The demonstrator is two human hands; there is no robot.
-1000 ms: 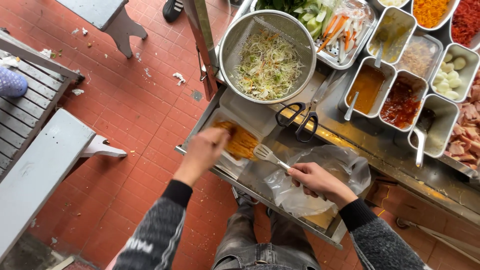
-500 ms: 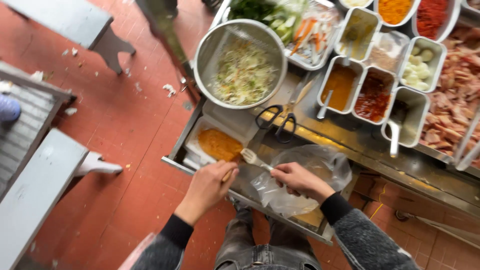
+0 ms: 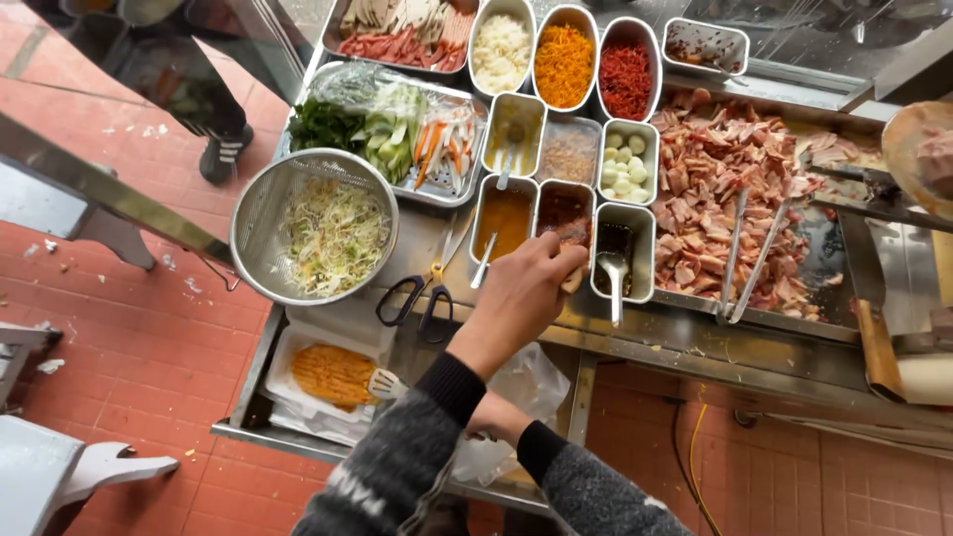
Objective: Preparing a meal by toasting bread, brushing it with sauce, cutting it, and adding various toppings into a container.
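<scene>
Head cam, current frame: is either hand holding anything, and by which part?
The left hand grips a small brownish item over the sauce tins; its fingers hide what it is. The right hand, mostly hidden under the left arm, touches a clear plastic bag; grip cannot be told.

Steel counter [image 3: 695,342]: colander [image 3: 260,213], scissors [image 3: 417,298], tins [image 3: 623,253].

My right hand [image 3: 488,417] rests on a crumpled clear plastic bag [image 3: 516,397] at the counter's near edge. Clear plastic wrap [image 3: 357,89] partly covers the vegetable tray. No labels, signs or screens.
</scene>
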